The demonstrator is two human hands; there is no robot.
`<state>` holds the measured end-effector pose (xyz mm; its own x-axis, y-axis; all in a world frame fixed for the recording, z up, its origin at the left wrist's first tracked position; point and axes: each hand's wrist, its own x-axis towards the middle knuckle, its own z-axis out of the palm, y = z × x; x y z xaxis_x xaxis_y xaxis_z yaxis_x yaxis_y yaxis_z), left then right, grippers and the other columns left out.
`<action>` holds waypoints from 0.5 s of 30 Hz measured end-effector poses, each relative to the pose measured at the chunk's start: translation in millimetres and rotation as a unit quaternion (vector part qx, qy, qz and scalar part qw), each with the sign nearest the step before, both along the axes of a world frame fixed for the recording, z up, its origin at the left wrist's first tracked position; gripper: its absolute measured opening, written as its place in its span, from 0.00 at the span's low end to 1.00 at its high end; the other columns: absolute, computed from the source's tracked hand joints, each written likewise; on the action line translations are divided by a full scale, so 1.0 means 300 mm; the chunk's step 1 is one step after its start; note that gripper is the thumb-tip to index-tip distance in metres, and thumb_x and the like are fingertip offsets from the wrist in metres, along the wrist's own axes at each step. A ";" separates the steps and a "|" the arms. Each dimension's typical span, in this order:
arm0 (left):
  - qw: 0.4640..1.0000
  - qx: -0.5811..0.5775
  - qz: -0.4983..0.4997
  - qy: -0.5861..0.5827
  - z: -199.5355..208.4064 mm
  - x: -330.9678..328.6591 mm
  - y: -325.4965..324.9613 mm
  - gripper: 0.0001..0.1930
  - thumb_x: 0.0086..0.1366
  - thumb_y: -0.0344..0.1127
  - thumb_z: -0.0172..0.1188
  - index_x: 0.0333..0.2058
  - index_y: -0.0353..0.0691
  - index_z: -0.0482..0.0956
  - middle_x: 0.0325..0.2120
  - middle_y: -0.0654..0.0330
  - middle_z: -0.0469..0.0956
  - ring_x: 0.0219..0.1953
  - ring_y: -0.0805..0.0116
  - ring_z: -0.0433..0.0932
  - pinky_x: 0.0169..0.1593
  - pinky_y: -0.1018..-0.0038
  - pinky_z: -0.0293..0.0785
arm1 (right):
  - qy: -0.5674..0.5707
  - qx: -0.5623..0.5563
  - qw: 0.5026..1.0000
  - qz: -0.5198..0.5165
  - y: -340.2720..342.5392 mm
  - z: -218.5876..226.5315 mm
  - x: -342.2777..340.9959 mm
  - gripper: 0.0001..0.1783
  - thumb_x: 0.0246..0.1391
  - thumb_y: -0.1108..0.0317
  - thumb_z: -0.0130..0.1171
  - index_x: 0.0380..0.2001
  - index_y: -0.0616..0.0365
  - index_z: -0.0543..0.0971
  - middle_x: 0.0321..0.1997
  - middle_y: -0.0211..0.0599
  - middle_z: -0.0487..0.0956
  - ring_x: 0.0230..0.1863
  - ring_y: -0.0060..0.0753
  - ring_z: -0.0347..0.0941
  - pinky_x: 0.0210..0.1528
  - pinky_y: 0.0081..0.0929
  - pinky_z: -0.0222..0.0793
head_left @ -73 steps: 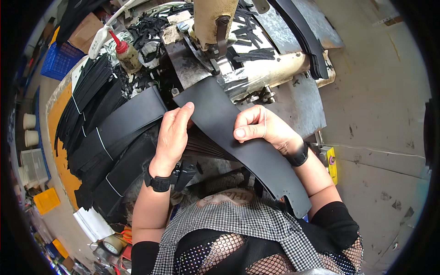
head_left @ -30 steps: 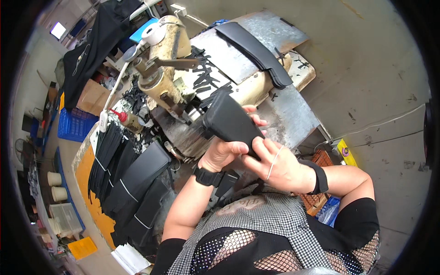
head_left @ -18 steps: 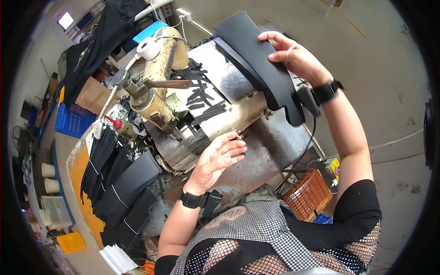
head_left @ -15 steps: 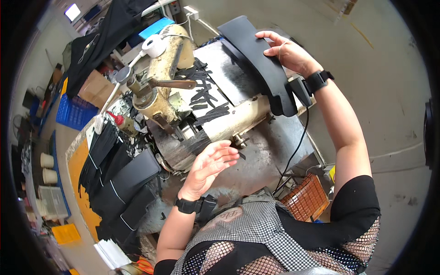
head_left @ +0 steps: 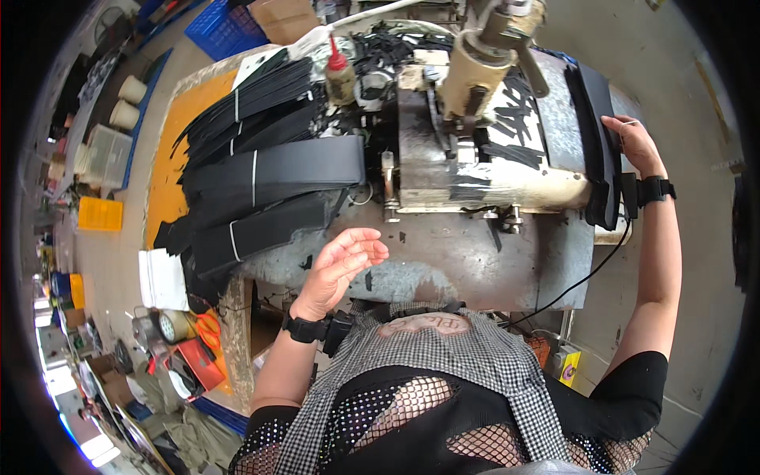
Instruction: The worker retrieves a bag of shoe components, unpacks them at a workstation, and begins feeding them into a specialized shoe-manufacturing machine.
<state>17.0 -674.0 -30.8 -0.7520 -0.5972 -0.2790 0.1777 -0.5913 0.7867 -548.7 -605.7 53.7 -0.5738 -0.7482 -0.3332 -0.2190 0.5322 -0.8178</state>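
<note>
My right hand [head_left: 638, 146] holds the outer edge of a few curved black strips [head_left: 595, 119], which stand lengthwise at the right end of the sewing machine [head_left: 483, 79]. Part of its fingers is hidden by the strips. My left hand [head_left: 340, 267] hovers over the metal tabletop [head_left: 427, 277], empty, its fingers loosely bent and apart. Left of the machine lie tied bundles of black strips; a broad smooth bundle [head_left: 277, 170] has a white tie around it. Short black scraps [head_left: 514, 111] lie on the machine's bed beside the strips I hold.
A bottle with a red nozzle [head_left: 339, 75] stands behind the bundles. White sheets [head_left: 163, 279] sit at the table's left edge, above orange-handled scissors [head_left: 209, 328]. A blue crate [head_left: 226, 30] is at the far left. A black cable [head_left: 582, 281] runs from my right wrist past the table edge.
My view has turned left and shows more of the bundles. The black strips now stand more upright at the machine's right end, still in my right hand. My left hand stays empty.
</note>
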 end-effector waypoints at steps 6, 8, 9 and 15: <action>1.000 -0.019 0.000 -0.018 -0.011 0.095 0.050 0.19 0.60 0.32 0.52 0.50 0.33 0.66 0.42 0.54 0.74 0.48 0.65 0.72 0.55 0.68 0.64 | -0.137 0.019 0.990 -0.009 -0.078 0.002 0.037 0.15 0.47 0.61 0.62 0.34 0.62 0.77 0.29 0.33 0.79 0.25 0.27 0.76 0.31 0.24 0.72; 1.000 -0.018 0.010 -0.015 -0.006 0.125 0.051 0.19 0.60 0.32 0.53 0.50 0.34 0.66 0.42 0.55 0.74 0.47 0.66 0.72 0.55 0.68 0.64 | -0.210 0.056 0.974 -0.070 -0.088 0.030 0.104 0.16 0.44 0.62 0.64 0.34 0.62 0.77 0.30 0.35 0.80 0.27 0.29 0.76 0.33 0.27 0.74; 0.999 -0.024 0.015 -0.015 -0.004 0.140 0.052 0.19 0.60 0.32 0.53 0.50 0.34 0.66 0.41 0.56 0.74 0.47 0.66 0.72 0.55 0.68 0.64 | -0.183 0.052 0.978 -0.081 -0.095 0.035 0.128 0.17 0.43 0.62 0.64 0.34 0.62 0.77 0.31 0.39 0.80 0.28 0.32 0.76 0.34 0.30 0.75; 0.997 -0.068 0.014 -0.025 0.042 0.223 0.028 0.19 0.59 0.33 0.54 0.49 0.34 0.67 0.40 0.56 0.74 0.47 0.66 0.72 0.55 0.69 0.64 | -0.019 -0.024 0.997 -0.069 -0.075 0.120 0.253 0.23 0.40 0.72 0.65 0.41 0.68 0.71 0.33 0.44 0.78 0.31 0.33 0.77 0.33 0.28 0.75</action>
<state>83.9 -665.6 -18.3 -0.7210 -0.6533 -0.2309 0.1517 -0.4740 0.8673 -472.8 -628.1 89.5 -0.6603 -0.6780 -0.3229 -0.1147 0.5160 -0.8489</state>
